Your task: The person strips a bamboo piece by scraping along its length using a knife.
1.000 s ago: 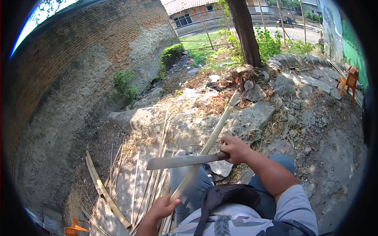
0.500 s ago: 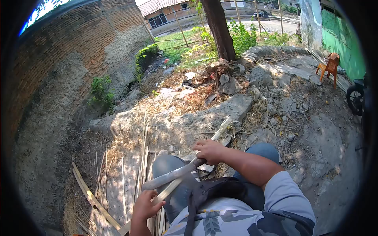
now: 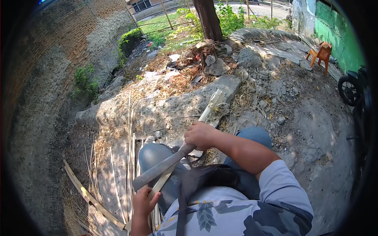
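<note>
My right hand (image 3: 200, 135) is closed around the handle of a machete. The machete's broad grey blade (image 3: 159, 170) slants down to the left over my knees. A pale bamboo strip (image 3: 209, 108) crosses under it, its frayed far end beyond my right hand; whether that hand also touches the strip I cannot tell. My left hand (image 3: 144, 202) grips the strip near my left thigh, thumb along its side, close to the blade's tip. The strip's near end is partly hidden by that hand.
Several thin bamboo strips (image 3: 131, 157) lie left of my legs, with a thicker curved bamboo piece (image 3: 88, 196) farther left. Ahead are a concrete slab (image 3: 165, 112), rubble and a tree trunk (image 3: 208, 21). An orange chair (image 3: 323, 55) and a motorcycle wheel (image 3: 349, 90) stand at right.
The view has shifted, so the surroundings sit higher and farther left. The machete blade has turned to show more of its flat side. Both hands keep their holds.
</note>
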